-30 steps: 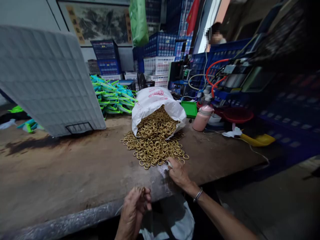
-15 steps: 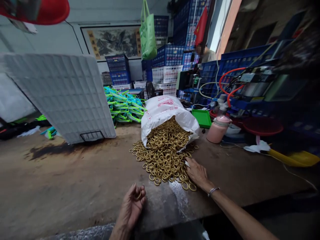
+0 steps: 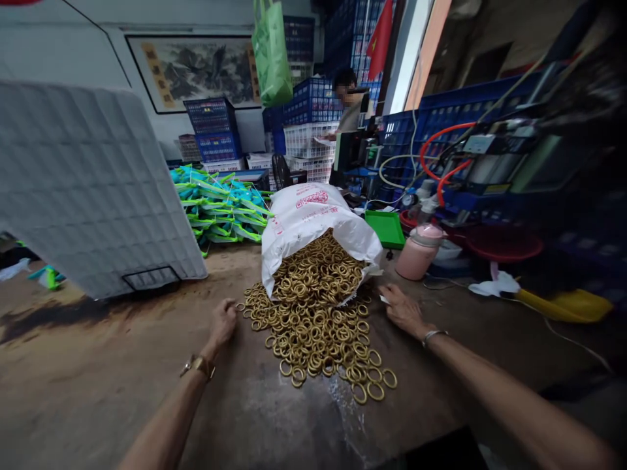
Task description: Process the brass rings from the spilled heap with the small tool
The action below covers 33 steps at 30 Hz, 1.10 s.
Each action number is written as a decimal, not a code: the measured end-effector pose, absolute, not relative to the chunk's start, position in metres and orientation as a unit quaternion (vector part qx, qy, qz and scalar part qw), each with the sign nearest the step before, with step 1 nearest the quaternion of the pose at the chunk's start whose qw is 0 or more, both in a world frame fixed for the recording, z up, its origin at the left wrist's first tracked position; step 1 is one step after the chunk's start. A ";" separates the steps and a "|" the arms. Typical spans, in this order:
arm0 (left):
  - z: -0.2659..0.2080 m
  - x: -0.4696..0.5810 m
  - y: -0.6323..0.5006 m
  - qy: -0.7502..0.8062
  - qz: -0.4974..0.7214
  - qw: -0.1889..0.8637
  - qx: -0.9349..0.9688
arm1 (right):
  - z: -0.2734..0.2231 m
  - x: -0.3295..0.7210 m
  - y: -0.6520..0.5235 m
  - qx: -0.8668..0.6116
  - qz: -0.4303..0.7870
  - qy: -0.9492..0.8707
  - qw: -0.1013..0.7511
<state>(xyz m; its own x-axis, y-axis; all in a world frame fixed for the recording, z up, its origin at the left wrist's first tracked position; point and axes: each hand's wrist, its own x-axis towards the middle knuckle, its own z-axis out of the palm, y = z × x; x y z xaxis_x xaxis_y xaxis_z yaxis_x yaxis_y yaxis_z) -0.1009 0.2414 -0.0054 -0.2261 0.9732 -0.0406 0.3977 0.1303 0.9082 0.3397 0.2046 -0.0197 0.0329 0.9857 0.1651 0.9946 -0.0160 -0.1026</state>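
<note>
Many brass-coloured rings [image 3: 318,333] spill over the table from a white plastic sack [image 3: 308,212] lying on its side. At the pile's left edge my left hand [image 3: 224,321] is closed, knuckles up, close to a stray ring [image 3: 240,307]; whatever its fingers hold is hidden. Across the pile, my right hand [image 3: 404,310] rests on the table near the sack's right lip. Its fingers are loosely stretched towards the rings, and something white is around one of them. No ring shows in it.
A grey-white ribbed panel [image 3: 98,196] stands at left beside teal and green plastic pieces [image 3: 220,209]. Right of the sack are a green tray [image 3: 385,228], a pink bottle [image 3: 418,251] and a machine with red hoses [image 3: 490,163]. Another person [image 3: 349,111] stands behind.
My left hand, earlier palm up with a ring at the front, has turned over and moved to the pile's left edge. My right hand has drawn off the rings to the right. The view has shifted.
</note>
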 end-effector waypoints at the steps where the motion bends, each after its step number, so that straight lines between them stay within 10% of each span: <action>1: -0.004 -0.104 0.252 0.675 0.393 0.316 0.539 | -0.020 0.344 0.210 -0.716 -0.025 -0.693 0.086; 15: -0.006 -0.075 0.308 0.605 0.121 0.220 0.756 | -0.023 0.306 0.204 -0.637 -0.001 -0.768 0.068; 33: -0.017 -0.057 0.227 0.561 0.150 0.188 0.792 | -0.020 0.237 0.173 -0.588 0.010 -0.805 0.080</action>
<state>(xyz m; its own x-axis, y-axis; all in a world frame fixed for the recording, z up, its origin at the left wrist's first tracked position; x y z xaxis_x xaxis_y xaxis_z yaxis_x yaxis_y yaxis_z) -0.0573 0.2268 -0.0168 0.3259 0.9450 0.0273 0.8320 -0.3004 0.4664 0.2370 0.1731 -0.0202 -0.2965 0.9479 0.1164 0.9446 0.3090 -0.1105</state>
